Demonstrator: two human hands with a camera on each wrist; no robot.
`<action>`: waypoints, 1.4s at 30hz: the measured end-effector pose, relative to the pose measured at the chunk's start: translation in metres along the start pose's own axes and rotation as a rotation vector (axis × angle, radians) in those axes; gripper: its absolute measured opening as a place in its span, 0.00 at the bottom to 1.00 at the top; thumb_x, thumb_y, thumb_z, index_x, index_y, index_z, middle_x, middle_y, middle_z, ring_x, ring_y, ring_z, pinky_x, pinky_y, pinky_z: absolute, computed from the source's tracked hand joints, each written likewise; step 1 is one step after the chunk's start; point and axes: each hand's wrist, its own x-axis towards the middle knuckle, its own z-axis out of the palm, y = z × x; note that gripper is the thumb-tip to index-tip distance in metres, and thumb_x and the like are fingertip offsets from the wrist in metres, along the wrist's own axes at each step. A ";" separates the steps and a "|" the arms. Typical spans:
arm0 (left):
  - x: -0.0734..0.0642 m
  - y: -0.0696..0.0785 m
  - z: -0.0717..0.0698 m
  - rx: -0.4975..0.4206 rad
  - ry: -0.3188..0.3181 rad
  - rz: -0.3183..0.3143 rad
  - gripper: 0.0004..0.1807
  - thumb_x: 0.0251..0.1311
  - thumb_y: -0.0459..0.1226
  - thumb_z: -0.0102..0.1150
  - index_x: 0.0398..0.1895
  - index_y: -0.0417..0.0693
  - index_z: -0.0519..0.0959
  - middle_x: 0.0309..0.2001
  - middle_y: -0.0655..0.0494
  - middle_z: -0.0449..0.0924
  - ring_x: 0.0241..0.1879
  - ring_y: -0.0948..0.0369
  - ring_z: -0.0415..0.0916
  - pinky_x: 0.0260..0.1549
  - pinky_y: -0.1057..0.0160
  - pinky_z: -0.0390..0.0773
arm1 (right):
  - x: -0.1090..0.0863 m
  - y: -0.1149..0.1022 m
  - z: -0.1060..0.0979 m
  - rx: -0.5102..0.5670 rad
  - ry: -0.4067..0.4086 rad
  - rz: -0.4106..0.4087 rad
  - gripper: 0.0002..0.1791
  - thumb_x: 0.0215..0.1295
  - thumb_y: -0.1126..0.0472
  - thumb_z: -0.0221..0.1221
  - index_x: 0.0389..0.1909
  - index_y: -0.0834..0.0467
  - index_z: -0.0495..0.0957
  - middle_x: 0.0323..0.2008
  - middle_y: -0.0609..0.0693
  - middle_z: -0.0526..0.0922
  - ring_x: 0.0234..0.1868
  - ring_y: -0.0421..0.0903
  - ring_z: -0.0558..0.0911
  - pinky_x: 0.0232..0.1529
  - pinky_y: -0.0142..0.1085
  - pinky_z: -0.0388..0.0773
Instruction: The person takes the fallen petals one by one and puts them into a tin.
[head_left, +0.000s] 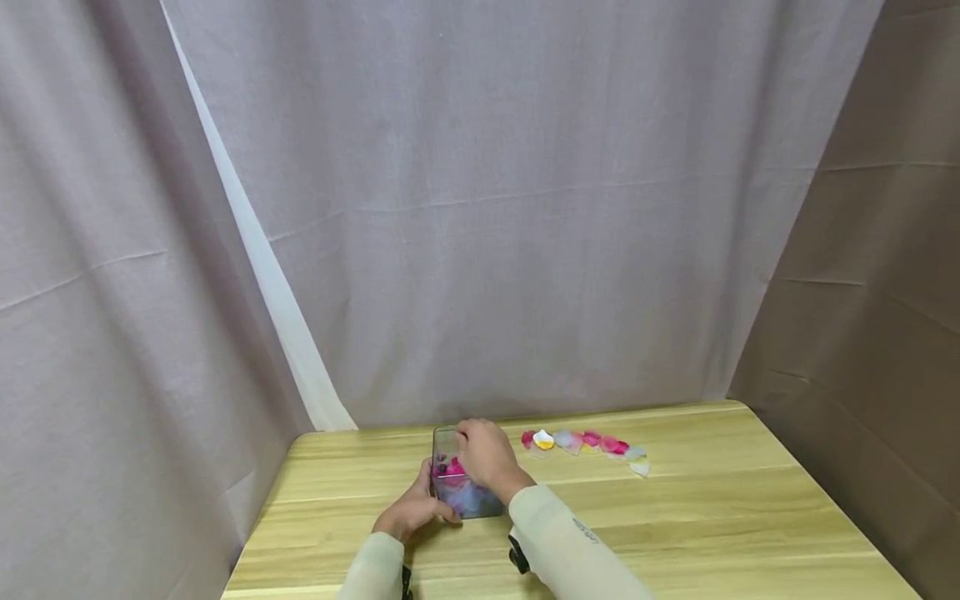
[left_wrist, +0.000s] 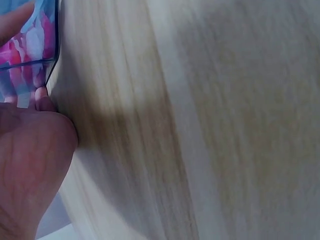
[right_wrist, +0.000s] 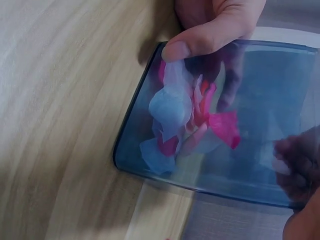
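A clear, blue-tinted box (head_left: 469, 497) stands near the back edge of the table, with pink, white and bluish artificial petals (right_wrist: 170, 112) gathered toward its bottom. My left hand (head_left: 417, 506) grips the box low on its left side, the thumb (right_wrist: 200, 42) lying across a wall. From above, my right hand (head_left: 487, 454) reaches to the upper part of the box with bent fingers. In the right wrist view those fingers (right_wrist: 297, 160) show darkly through the tinted wall, beside a pale patch; I cannot tell whether they pinch a petal.
A curved row of loose petals (head_left: 588, 442) in pink, white, yellow and pale blue lies on the wooden table (head_left: 712, 517) right of the box. Grey curtains (head_left: 525, 208) hang close behind the table, and a brown one (head_left: 877, 317) hangs at the right.
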 end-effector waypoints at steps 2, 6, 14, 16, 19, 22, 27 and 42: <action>0.000 -0.001 -0.002 0.010 0.000 0.003 0.68 0.36 0.26 0.77 0.84 0.50 0.49 0.82 0.33 0.55 0.80 0.34 0.53 0.80 0.25 0.42 | 0.000 0.000 -0.001 0.090 0.032 -0.010 0.12 0.79 0.60 0.57 0.48 0.58 0.88 0.45 0.52 0.91 0.49 0.51 0.87 0.54 0.49 0.86; 0.002 -0.001 -0.002 0.017 0.012 0.014 0.69 0.35 0.25 0.77 0.85 0.49 0.50 0.83 0.32 0.55 0.81 0.32 0.50 0.80 0.25 0.42 | -0.010 0.009 -0.009 0.239 0.089 -0.015 0.11 0.79 0.59 0.58 0.50 0.55 0.88 0.48 0.49 0.90 0.54 0.49 0.85 0.59 0.49 0.84; 0.004 -0.004 0.004 -0.009 0.003 0.027 0.67 0.33 0.24 0.77 0.83 0.49 0.53 0.83 0.34 0.54 0.83 0.31 0.46 0.80 0.24 0.38 | -0.066 0.052 -0.045 0.263 0.199 -0.025 0.12 0.70 0.63 0.66 0.51 0.54 0.89 0.49 0.47 0.90 0.52 0.48 0.86 0.58 0.47 0.84; 0.004 -0.004 0.002 -0.011 -0.002 0.033 0.67 0.34 0.24 0.77 0.83 0.48 0.53 0.83 0.33 0.54 0.82 0.31 0.46 0.80 0.24 0.37 | -0.079 0.065 -0.052 0.233 0.197 -0.014 0.11 0.68 0.64 0.67 0.50 0.54 0.89 0.48 0.46 0.90 0.50 0.47 0.86 0.55 0.44 0.85; 0.002 -0.004 -0.001 -0.002 0.000 0.036 0.66 0.34 0.24 0.77 0.83 0.47 0.53 0.83 0.33 0.54 0.82 0.30 0.46 0.80 0.24 0.37 | -0.093 0.081 -0.059 0.204 0.145 0.044 0.11 0.70 0.63 0.67 0.50 0.53 0.88 0.49 0.45 0.90 0.49 0.45 0.85 0.52 0.40 0.85; 0.001 -0.003 -0.005 0.024 0.009 0.034 0.67 0.34 0.24 0.77 0.83 0.46 0.52 0.83 0.31 0.53 0.82 0.28 0.45 0.79 0.23 0.37 | -0.103 0.093 -0.063 0.174 0.074 0.098 0.11 0.72 0.61 0.66 0.52 0.52 0.88 0.51 0.43 0.89 0.52 0.44 0.84 0.54 0.41 0.86; 0.001 -0.003 -0.010 0.043 0.022 0.010 0.68 0.33 0.25 0.77 0.84 0.47 0.51 0.83 0.30 0.51 0.83 0.28 0.43 0.79 0.23 0.37 | -0.108 0.117 -0.064 0.051 0.000 0.050 0.11 0.72 0.62 0.66 0.53 0.54 0.87 0.50 0.44 0.88 0.57 0.47 0.85 0.63 0.48 0.84; 0.003 -0.006 -0.012 0.006 0.006 0.010 0.67 0.34 0.24 0.77 0.84 0.50 0.52 0.84 0.33 0.52 0.83 0.30 0.45 0.79 0.23 0.37 | -0.060 0.226 -0.067 -0.300 0.015 0.091 0.14 0.72 0.64 0.62 0.50 0.71 0.84 0.47 0.61 0.84 0.52 0.60 0.80 0.57 0.55 0.84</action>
